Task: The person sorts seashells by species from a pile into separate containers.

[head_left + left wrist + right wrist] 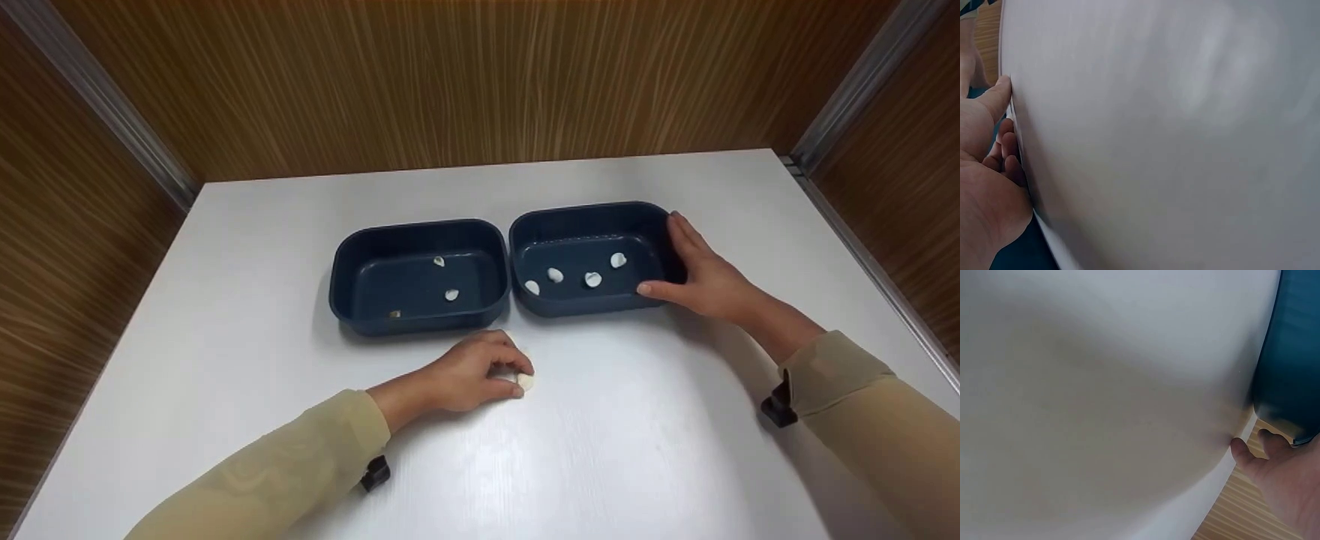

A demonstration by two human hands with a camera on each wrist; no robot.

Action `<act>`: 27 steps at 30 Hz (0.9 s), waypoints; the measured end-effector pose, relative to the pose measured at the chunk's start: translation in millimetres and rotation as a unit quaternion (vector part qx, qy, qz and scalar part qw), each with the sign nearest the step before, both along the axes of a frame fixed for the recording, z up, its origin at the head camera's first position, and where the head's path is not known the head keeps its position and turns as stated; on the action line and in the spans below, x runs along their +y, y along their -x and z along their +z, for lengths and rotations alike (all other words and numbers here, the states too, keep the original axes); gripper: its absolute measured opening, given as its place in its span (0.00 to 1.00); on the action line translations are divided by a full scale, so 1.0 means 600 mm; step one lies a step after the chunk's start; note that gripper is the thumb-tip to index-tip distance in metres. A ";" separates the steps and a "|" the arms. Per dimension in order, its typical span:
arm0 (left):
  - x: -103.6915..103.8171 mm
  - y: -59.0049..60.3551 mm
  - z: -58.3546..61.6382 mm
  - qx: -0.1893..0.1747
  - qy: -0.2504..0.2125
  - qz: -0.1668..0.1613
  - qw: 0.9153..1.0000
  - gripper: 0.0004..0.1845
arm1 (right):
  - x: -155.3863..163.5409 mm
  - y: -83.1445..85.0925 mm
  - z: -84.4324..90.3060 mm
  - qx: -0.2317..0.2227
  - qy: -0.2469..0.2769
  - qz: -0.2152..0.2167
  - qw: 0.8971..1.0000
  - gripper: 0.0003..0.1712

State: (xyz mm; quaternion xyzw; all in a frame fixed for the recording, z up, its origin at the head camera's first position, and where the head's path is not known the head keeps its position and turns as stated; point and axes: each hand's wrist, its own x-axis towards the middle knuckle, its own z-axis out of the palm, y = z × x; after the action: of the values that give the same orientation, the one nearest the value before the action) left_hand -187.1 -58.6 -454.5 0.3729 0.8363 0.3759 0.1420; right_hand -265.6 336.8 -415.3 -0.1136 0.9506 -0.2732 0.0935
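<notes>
My left hand [474, 371] pinches a small white shell [526, 382] between thumb and forefinger, low over the white table in front of the two bins. In the left wrist view the shell is hidden, and the hand [988, 152] shows only at the left edge. My right hand [709, 281] rests against the right end of the right dark blue bin [577, 306], thumb at its front rim and fingers fairly straight along its side. Several white shells [592, 280] lie in that bin. The bin's outer wall [1292, 354] shows beside my right fingers in the right wrist view.
A second dark blue bin [420, 324] stands close on the left. It holds two pale shells [451, 295] and a small brown piece [395, 314]. Wood-grain panels [450, 90] enclose the white table [247, 300] at the back and both sides.
</notes>
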 end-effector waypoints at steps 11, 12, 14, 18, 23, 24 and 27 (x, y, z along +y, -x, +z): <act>0.003 0.001 -0.001 0.000 -0.009 0.003 1.000 0.11 | 0.001 0.000 0.001 0.007 0.003 0.009 1.000 0.71; 0.003 0.001 -0.001 -0.001 -0.012 0.004 1.000 0.11 | 0.001 0.000 0.001 0.007 0.003 0.009 1.000 0.71; 0.003 0.000 0.000 -0.005 -0.017 0.009 1.000 0.11 | 0.001 0.001 0.001 0.006 0.003 0.008 1.000 0.71; 0.005 -0.002 0.001 -0.018 -0.024 0.019 0.999 0.11 | 0.000 0.002 0.001 0.003 0.004 0.003 1.000 0.70; 0.005 -0.003 0.001 -0.027 -0.035 0.022 0.999 0.11 | -0.001 0.002 0.001 -0.004 0.005 -0.001 1.000 0.70; 0.006 -0.004 0.001 -0.028 -0.037 0.021 0.999 0.11 | 0.000 0.002 0.001 -0.005 0.005 -0.001 1.000 0.70; 0.006 -0.004 0.002 -0.034 -0.037 0.015 0.999 0.11 | 0.001 0.001 0.001 -0.006 0.006 -0.001 1.000 0.71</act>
State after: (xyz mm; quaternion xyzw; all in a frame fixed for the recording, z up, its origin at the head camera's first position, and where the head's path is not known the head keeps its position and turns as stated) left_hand -184.5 -55.1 -453.2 0.3523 0.8218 0.4216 0.1511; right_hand -266.3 337.6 -414.9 -0.1118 0.9484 -0.2798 0.0986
